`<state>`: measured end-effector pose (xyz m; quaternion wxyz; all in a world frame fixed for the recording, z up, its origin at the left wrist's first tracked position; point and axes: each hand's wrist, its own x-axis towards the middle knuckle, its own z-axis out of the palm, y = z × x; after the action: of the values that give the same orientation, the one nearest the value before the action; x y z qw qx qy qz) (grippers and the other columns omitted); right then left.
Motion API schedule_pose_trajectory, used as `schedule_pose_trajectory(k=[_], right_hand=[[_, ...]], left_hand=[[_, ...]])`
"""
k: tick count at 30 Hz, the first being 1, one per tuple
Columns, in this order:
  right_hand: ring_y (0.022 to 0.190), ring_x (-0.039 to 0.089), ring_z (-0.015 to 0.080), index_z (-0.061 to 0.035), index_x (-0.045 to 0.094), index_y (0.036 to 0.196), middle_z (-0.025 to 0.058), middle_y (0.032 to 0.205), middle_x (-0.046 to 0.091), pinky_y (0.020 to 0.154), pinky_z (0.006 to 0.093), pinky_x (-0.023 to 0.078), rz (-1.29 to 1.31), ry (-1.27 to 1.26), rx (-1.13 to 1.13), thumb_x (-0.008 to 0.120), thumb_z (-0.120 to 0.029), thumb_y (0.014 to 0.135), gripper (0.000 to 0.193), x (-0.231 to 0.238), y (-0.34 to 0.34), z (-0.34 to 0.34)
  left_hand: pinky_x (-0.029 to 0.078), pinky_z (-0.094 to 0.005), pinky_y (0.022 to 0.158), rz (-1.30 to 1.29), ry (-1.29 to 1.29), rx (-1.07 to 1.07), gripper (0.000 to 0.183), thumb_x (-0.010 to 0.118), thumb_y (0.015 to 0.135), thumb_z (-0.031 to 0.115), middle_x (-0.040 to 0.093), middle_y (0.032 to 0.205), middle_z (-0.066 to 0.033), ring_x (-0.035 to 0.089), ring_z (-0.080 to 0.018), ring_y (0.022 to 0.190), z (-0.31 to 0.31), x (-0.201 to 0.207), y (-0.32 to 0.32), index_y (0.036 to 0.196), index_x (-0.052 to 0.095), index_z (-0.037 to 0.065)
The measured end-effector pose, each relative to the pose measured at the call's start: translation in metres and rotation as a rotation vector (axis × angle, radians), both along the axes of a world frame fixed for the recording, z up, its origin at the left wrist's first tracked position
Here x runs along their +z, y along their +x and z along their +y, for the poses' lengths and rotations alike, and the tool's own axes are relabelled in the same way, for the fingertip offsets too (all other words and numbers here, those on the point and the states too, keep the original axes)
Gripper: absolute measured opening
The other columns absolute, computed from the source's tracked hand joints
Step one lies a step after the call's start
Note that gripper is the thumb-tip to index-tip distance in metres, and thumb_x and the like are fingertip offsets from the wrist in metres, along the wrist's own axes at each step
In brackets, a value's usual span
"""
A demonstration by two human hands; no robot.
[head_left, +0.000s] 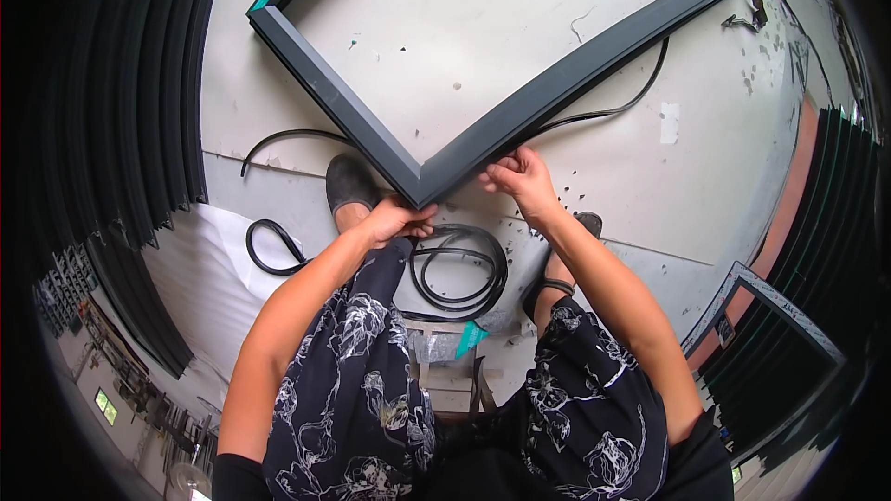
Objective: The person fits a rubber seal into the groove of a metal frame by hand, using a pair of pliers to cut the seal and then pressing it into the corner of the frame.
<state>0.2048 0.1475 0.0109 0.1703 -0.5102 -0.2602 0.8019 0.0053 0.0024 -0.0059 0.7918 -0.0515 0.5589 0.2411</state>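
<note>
A dark grey metal frame (325, 97), like a window frame, lies with one corner pointing towards me. My left hand (397, 221) is closed at that near corner, its fingers curled against the underside. Along the outer edge of the right-hand side, my right hand (522, 181) is in a pinch, fingertips bent in at the edge. A black rubber seal strip (613, 111) runs out from under that edge close to these fingers and curves away to the right. Whatever lies between the right fingertips is largely hidden. Coiled black strip (464, 297) rests on the floor between my feet.
Another strip end (288, 134) sticks out left of the frame. Stacked dark profiles (139, 93) stand at the left, beside white sheeting (218, 264). At the right, another frame (789, 315) leans near dark stacked lengths. Small black scraps dot the pale board (455, 46) beneath.
</note>
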Motion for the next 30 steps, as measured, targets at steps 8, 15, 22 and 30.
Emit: schedule_pose_trajectory(k=[8,15,22,30], right_hand=[[0.062,0.061,0.0158,0.0071,0.046,0.091,0.0137,0.077,0.06,0.053,0.0225,0.05,-0.039,-0.033,0.068,0.057,0.001,0.081,0.016,0.0,-0.001,-0.003],[0.057,0.058,0.0121,0.0054,0.047,0.095,0.0093,0.074,0.059,0.048,0.0207,0.047,-0.077,-0.013,0.125,0.058,-0.002,0.082,0.019,-0.008,-0.009,-0.012],[0.054,0.056,0.0111,0.0049,0.047,0.096,0.0077,0.073,0.059,0.046,0.0205,0.047,-0.045,-0.043,0.106,0.059,-0.002,0.081,0.02,0.001,-0.018,-0.017],[0.061,0.057,0.0118,0.0026,0.049,0.099,0.0065,0.079,0.059,0.054,0.0222,0.05,0.031,-0.066,0.107,0.06,-0.003,0.081,0.022,0.026,-0.026,-0.023]], left_hand=[[0.054,-0.0242,0.067,-0.044,-0.012,0.025,0.026,0.067,0.081,0.018,0.062,0.084,-0.0078,0.063,-0.0176,0.077,-0.002,-0.001,-0.001,0.097,0.057,-0.001],[0.053,-0.0258,0.077,-0.096,0.046,0.188,0.029,0.064,0.082,0.01,0.061,0.102,-0.0112,0.061,-0.0211,0.094,0.001,0.003,0.001,0.106,0.056,-0.002],[0.053,-0.0256,0.075,-0.038,0.029,0.122,0.03,0.064,0.082,0.007,0.062,0.099,-0.0119,0.062,-0.0205,0.09,0.002,0.018,-0.007,0.109,0.055,-0.001],[0.053,-0.0249,0.072,-0.043,0.096,0.147,0.029,0.064,0.081,0.007,0.063,0.096,-0.0128,0.063,-0.0196,0.085,0.004,0.047,-0.014,0.106,0.055,-0.003]])
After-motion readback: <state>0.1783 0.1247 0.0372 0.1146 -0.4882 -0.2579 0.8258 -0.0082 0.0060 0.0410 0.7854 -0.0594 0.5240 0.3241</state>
